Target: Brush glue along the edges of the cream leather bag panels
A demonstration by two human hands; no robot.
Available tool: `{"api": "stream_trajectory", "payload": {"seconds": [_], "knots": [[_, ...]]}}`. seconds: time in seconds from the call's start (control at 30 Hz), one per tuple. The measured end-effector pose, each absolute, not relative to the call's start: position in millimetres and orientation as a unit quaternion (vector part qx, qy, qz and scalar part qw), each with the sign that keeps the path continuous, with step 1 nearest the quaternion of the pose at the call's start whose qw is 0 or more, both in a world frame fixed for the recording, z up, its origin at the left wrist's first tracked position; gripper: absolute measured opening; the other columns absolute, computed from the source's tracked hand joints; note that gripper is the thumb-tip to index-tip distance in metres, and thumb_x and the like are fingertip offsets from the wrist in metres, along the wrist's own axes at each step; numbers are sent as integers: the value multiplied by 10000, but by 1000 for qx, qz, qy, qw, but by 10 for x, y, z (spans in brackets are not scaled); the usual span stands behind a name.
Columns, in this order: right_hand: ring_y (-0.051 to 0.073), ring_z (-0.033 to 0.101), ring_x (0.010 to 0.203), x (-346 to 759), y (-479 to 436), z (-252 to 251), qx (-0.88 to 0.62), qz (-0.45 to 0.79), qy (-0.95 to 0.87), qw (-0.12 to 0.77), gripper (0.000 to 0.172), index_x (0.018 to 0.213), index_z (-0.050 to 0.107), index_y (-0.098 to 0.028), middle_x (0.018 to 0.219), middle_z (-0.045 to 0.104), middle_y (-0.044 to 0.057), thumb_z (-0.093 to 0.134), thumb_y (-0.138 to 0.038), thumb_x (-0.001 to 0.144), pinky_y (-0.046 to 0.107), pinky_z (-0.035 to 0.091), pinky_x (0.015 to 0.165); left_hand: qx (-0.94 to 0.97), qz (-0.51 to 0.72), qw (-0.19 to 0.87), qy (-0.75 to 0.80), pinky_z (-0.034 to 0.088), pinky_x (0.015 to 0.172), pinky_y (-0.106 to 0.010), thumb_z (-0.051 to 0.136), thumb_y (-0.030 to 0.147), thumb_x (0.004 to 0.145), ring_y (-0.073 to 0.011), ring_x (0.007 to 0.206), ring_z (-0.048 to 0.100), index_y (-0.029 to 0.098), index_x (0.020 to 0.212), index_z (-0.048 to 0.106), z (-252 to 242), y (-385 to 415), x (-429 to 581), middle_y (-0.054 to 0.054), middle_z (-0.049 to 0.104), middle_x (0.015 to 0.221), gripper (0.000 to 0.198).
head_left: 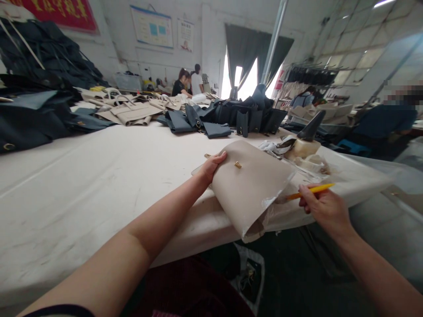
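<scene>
My left hand (214,166) is closed on the left edge of a beige bag panel (251,185), thumb on top. The panel curves over the table's front edge and carries a small gold clasp (238,165). White glue-like smears run along its right edge. In my right hand (322,209) is a yellow-handled brush (315,189), pinched between thumb and fingers. Its tip is at or very near the panel's smeared right edge; I cannot tell if they touch. Behind it stands a pale glue-crusted pot (302,149) with a dark cone-shaped top.
The table (99,176) has a pale cover. Dark bags (244,114) stand along its far side, beige bag pieces (132,110) lie behind, and more dark bags (29,119) are piled at left. Co-workers (182,83) are at the back; another person (383,121) is at right.
</scene>
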State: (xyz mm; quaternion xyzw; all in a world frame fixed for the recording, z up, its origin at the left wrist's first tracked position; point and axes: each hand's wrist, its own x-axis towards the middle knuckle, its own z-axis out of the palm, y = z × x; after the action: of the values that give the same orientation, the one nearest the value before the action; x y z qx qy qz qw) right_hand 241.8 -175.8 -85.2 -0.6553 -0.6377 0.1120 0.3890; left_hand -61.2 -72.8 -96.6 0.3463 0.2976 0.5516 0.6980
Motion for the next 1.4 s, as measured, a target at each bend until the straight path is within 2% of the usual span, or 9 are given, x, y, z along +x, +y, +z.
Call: {"api": "stream_trajectory", "payload": {"seconds": [0.27,0.37,0.57,0.73,0.83,0.97,1.13,1.27,1.4], "knots": [[182,564,461,2274,-2535,-985,-616,222,-647,390,585,806,642,-193,591,619,22,526,-766,813,300,454,499,351,554,696,292,574,897,-408,633,278,866,-244,750,740,117,991,704,-1018,-676,-627,-104,770,827,216],[188,580,475,2305,-2428,-974,-624,181,-652,391,563,779,648,-202,578,615,21,516,-747,821,301,463,513,355,545,705,283,563,931,-426,611,264,882,-257,781,747,105,999,700,-1028,-663,-633,-118,776,854,216],[210,583,495,2397,-1916,-840,-634,86,-637,429,585,717,620,-212,561,607,42,469,-774,777,335,472,551,347,551,712,264,575,876,-397,564,219,901,-216,633,717,98,935,702,-1015,-688,-651,-94,756,729,186],[169,526,450,2284,-2256,-847,-645,219,-605,412,636,742,617,-190,573,598,39,533,-820,741,306,451,493,346,560,702,273,538,981,-440,567,241,906,-247,761,744,103,1027,700,-1036,-722,-694,-92,773,807,227],[129,459,412,2176,-2531,-890,-618,318,-550,464,608,738,603,-182,543,558,22,648,-788,721,246,391,402,337,560,703,279,528,1003,-444,575,255,904,-235,753,739,105,1102,683,-1047,-733,-703,-79,775,831,271],[117,448,428,2081,-2587,-1078,-593,392,-481,513,616,746,574,-182,542,540,10,729,-771,657,218,378,388,336,554,703,295,529,1004,-444,583,277,900,-253,802,741,92,1166,660,-1061,-745,-681,-96,771,859,333],[164,539,479,2125,-2501,-1193,-634,334,-548,432,679,763,610,-177,602,608,47,554,-852,716,292,460,504,344,555,691,311,523,1021,-428,600,252,890,-247,872,742,121,1204,635,-1105,-749,-671,-82,770,917,342],[178,518,425,2217,-2529,-1017,-665,255,-524,468,698,738,623,-197,539,585,38,527,-882,649,321,471,514,326,530,706,338,504,1047,-436,581,331,914,-264,926,737,96,1214,625,-1135,-745,-695,-104,768,941,384],[174,506,413,2174,-2571,-1024,-633,319,-515,483,685,668,602,-209,533,574,42,522,-889,670,301,439,442,314,515,710,363,508,1034,-440,509,372,950,-262,868,741,75,1215,620,-1125,-764,-678,-111,768,892,414]]}}
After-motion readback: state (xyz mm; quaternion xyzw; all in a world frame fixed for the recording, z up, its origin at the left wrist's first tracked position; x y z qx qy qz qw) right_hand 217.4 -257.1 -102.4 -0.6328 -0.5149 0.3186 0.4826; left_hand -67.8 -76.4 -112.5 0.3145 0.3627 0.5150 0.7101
